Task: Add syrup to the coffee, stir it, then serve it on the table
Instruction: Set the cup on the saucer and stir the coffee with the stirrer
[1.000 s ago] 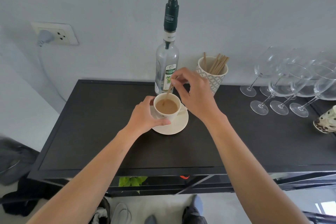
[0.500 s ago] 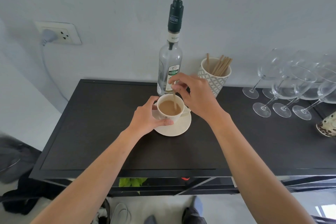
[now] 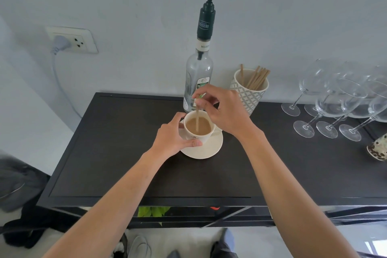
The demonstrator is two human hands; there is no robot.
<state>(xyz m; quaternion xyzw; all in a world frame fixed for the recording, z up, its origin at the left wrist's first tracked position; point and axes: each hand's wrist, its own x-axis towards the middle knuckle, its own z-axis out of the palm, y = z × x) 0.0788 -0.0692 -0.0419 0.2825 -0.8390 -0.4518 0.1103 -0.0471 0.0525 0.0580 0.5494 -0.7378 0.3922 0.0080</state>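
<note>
Fingers point(image 3: 200, 100) of the right hand point(image 3: 226, 111) pinch the top of a thin wooden stir stick point(image 3: 197, 119), which stands nearly upright with its lower end sunk in the coffee. That coffee fills a cream cup point(image 3: 199, 129) sitting on a matching saucer point(image 3: 204, 148) near the middle of the dark tabletop point(image 3: 104, 153). The left hand point(image 3: 174, 138) grips the cup's left wall, thumb along the near side, steadying it. The stick's long axis runs straight down from the pinch, so the stirring seems to turn on small circles directly beneath the right hand, which is the nearer one to the work.

Just behind the cup stands the syrup bottle point(image 3: 199, 75) with a tall pump; its dark collar reads "TEISSEIRE" and the neck band "MOJITO". The cup bears a small printed mark, too fine to read. To the right of the bottle a patterned holder point(image 3: 249, 94) carries more sticks, and further right a group of wine glasses point(image 3: 343, 102) stands.
</note>
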